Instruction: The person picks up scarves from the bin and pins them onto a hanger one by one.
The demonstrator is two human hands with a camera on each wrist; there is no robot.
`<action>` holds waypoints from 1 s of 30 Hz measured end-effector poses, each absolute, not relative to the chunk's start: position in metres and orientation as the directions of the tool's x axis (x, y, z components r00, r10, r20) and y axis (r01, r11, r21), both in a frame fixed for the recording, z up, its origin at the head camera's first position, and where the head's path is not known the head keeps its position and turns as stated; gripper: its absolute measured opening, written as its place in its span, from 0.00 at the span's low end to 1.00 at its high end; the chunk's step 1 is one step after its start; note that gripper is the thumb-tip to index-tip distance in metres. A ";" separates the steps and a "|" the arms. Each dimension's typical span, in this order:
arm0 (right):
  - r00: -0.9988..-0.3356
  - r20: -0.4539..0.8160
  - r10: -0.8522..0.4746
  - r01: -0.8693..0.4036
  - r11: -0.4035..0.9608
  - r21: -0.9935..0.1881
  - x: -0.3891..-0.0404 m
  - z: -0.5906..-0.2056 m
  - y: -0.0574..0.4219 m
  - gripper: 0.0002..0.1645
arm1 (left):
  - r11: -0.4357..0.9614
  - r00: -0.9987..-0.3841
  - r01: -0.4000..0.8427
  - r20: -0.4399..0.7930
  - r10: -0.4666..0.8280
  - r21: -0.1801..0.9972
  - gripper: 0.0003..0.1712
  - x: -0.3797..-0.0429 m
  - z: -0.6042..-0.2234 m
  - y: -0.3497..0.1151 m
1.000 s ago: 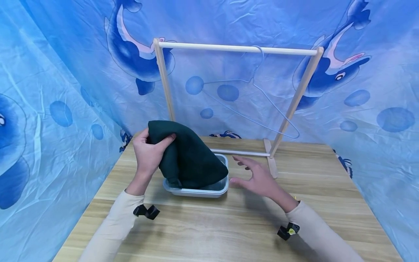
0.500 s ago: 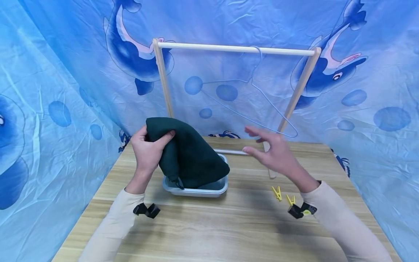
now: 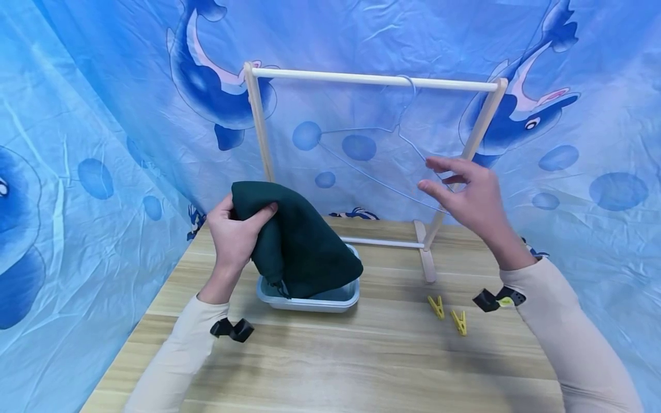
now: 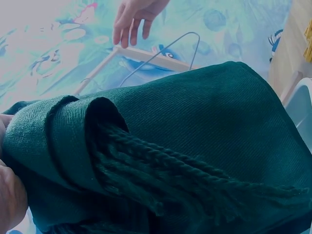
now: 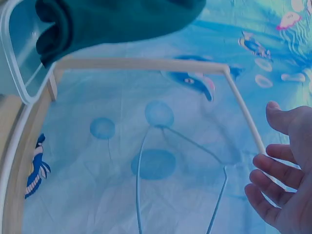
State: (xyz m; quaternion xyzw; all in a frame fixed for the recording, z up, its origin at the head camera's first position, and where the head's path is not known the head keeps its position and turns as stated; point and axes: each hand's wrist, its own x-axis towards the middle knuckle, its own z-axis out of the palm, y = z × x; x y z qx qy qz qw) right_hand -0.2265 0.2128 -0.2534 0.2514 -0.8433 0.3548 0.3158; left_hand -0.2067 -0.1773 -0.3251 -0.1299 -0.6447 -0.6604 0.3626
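A dark green scarf (image 3: 310, 246) is folded over, its lower part resting in a pale blue-white plastic tub (image 3: 310, 306). My left hand (image 3: 232, 235) grips its upper left fold, thumb in front. Twisted fringe (image 4: 161, 165) shows in the left wrist view. My right hand (image 3: 475, 195) is raised in front of the right side of a light blue wire hanger (image 5: 139, 185), fingers apart and relaxed, holding nothing. The hanger hangs by its hook from the top bar (image 3: 330, 76) of a wooden rack. Whether the right fingers touch the wire is unclear in the head view.
Two yellow clothespins (image 3: 436, 307) lie on the wooden table (image 3: 330, 367) to the right of the tub. The rack's right foot (image 3: 426, 258) stands behind them. A blue curtain (image 3: 129, 86) printed with dolphins encloses the back and sides.
My right hand has moved up and to the right, from beside the tub to in front of the hanger, uncovering the clothespins. The left hand and scarf have risen only slightly.
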 end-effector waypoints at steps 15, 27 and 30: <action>-0.835 0.544 -0.082 -0.440 0.693 -0.571 -0.260 -0.263 0.234 0.32 | 0.090 -0.710 0.643 0.636 -0.304 0.761 0.10 -0.209 -0.326 -0.169; -0.873 0.485 -0.054 -0.382 0.696 -0.609 -0.269 -0.275 0.239 0.30 | 0.084 -0.710 0.649 0.642 -0.288 0.756 0.10 -0.209 -0.326 -0.162; -0.868 0.493 -0.055 -0.384 0.705 -0.596 -0.272 -0.278 0.240 0.27 | 0.085 -0.712 0.648 0.642 -0.285 0.757 0.09 -0.209 -0.326 -0.160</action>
